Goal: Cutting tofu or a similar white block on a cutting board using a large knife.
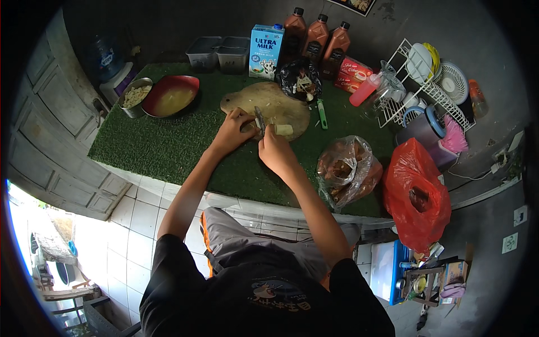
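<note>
A round wooden cutting board [290, 109] with a handle lies on a table covered in green artificial turf. My right hand [273, 145] grips a knife [260, 120], its blade pointing away from me over the board. Pinched in the fingers of my left hand [235, 130] is a small pale food piece [257, 122], touching or close beside the blade. A larger pale peeled chunk [284, 129] rests on the board just right of my right hand. Small pale scraps are scattered over the wood. A green-handled peeler [322, 114] lies right of the board.
Left stand a red bowl [187, 90] of yellowish liquid and a metal bowl [137, 94] of pale cut pieces. A black plastic bag [290, 80] with peelings touches the board's far edge. Milk carton [266, 52] and sauce bottles stand behind. A clear bag [349, 168] and red bag [417, 189] sit right.
</note>
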Available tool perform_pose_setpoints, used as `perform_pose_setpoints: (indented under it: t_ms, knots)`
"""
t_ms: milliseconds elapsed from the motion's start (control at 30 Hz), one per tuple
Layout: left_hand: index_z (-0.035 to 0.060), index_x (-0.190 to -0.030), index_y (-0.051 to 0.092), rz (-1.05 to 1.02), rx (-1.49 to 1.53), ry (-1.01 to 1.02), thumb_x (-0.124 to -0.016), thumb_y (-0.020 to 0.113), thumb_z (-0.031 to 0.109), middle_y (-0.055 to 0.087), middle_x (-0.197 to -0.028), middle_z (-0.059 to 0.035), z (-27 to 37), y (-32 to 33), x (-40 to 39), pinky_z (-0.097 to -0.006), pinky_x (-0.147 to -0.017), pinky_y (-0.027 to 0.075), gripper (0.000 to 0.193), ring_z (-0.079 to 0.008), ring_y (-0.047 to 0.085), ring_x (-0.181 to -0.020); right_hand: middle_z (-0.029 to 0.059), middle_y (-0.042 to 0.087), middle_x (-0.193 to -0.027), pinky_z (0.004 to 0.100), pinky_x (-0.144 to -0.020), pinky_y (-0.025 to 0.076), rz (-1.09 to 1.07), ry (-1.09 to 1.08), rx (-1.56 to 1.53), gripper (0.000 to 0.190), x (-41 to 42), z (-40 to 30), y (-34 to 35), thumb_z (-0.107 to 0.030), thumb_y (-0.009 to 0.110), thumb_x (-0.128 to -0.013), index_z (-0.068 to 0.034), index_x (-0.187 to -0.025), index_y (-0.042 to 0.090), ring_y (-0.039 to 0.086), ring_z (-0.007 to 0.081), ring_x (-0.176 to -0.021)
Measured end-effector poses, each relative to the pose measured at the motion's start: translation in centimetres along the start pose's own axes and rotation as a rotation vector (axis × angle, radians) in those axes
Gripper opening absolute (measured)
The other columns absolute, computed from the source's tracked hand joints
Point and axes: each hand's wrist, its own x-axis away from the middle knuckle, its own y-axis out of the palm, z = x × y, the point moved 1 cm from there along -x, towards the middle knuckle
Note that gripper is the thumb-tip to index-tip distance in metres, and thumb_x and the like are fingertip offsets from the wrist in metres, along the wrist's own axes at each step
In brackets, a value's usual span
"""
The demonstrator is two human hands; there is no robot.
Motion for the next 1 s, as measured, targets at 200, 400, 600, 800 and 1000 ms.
perform_pose_setpoints:
  t_ms: [200, 400, 600, 800, 1000]
  knots:
    - [0.0016, -0.112, 0.072, 0.009, 0.036, 0.001, -0.080, 0.076, 0.028, 0.059, -0.110, -0.0142, -0.4, 0.6, -0.2, -0.0394, -0.099, 0.045, 0.042, -0.0321, 0.054, -0.112, 0.0324, 0.066, -0.084, 0.0534, -0.071, 0.056, -0.093, 0.056, 0.047, 0.025, -0.5, -0.1, -0.5, -0.007, 0.056, -0.094, 0.009, -0.110, 0.045, 0.068, 0.0475, -0.082]
    - [-0.0006, -0.113, 0.071, -0.006, 0.034, -0.016, -0.084, 0.074, 0.021, 0.062, -0.104, -0.0143, -0.6, 0.5, -0.3, -0.0395, -0.101, 0.041, 0.036, -0.0307, 0.055, -0.108, 0.0341, 0.067, -0.089, 0.0530, -0.077, 0.055, -0.205, 0.145, 0.011, 0.029, -1.3, -0.8, -1.2, -0.009, 0.057, -0.095, 0.011, -0.114, 0.046, 0.068, 0.0482, -0.088]
    - [0.0024, -0.108, 0.074, 0.034, 0.039, -0.038, -0.080, 0.074, 0.026, 0.064, -0.102, -0.0151, -0.6, 0.9, -0.2, -0.0427, -0.094, 0.045, 0.036, -0.0342, 0.057, -0.103, 0.0285, 0.066, -0.074, 0.0426, -0.045, 0.054, -0.247, 0.110, 0.038, 0.028, -2.1, -0.3, -0.4, -0.010, 0.048, -0.099, 0.013, -0.115, 0.043, 0.065, 0.0329, -0.048]
    - [0.0033, -0.107, 0.074, 0.034, 0.060, -0.018, -0.080, 0.074, 0.025, 0.064, -0.102, -0.0147, -0.9, 1.1, -0.3, -0.0435, -0.092, 0.046, 0.035, -0.0352, 0.057, -0.102, 0.0229, 0.066, -0.070, 0.0384, -0.041, 0.051, -0.303, 0.237, -0.032, 0.027, -2.1, -1.7, -2.1, -0.008, 0.048, -0.098, 0.013, -0.113, 0.043, 0.063, 0.0270, -0.044]
    - [0.0031, -0.106, 0.074, -0.001, 0.052, -0.044, -0.081, 0.073, 0.022, 0.065, -0.103, -0.0142, -0.7, 0.7, -0.6, -0.0449, -0.090, 0.048, 0.031, -0.0353, 0.058, -0.101, 0.0143, 0.060, -0.064, 0.0361, -0.038, 0.049, -0.379, 0.281, -0.164, 0.026, -2.4, -1.4, -2.6, -0.007, 0.047, -0.096, 0.013, -0.112, 0.041, 0.058, 0.0220, -0.042]
